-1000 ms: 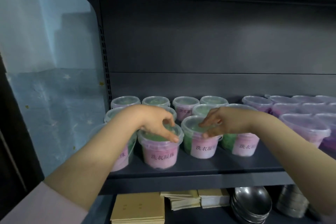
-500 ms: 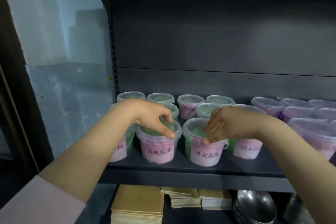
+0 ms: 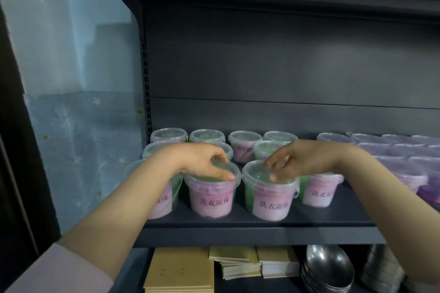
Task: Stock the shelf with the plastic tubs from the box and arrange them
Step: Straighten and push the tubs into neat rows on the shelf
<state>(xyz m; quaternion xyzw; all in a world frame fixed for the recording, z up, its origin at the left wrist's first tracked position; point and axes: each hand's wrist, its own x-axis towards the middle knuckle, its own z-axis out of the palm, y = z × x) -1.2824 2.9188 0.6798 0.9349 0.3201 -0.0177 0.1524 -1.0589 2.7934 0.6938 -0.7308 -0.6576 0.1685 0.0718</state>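
Observation:
Several clear plastic tubs with pink labels and green contents stand in rows on the dark shelf (image 3: 257, 231). My left hand (image 3: 202, 162) grips the lid of a front-row tub (image 3: 210, 200) from above, fingers curled over its rim. My right hand (image 3: 300, 162) grips the lid of the neighbouring front tub (image 3: 270, 202) the same way. Another front tub (image 3: 320, 192) stands to the right, and one more (image 3: 164, 200) sits partly hidden behind my left forearm. Both held tubs rest on the shelf.
Purple-filled tubs (image 3: 404, 173) crowd the shelf's right end. Below the shelf lie stacks of tan booklets (image 3: 181, 271) and nested metal bowls (image 3: 328, 269). A blue star-patterned sheet (image 3: 78, 138) hangs at the left. The shelf's back panel (image 3: 273, 59) rises behind the tubs.
The two front tubs have turned slightly under my hands, and their labels sit a little differently. The view has shifted, and my hands stay on the lids.

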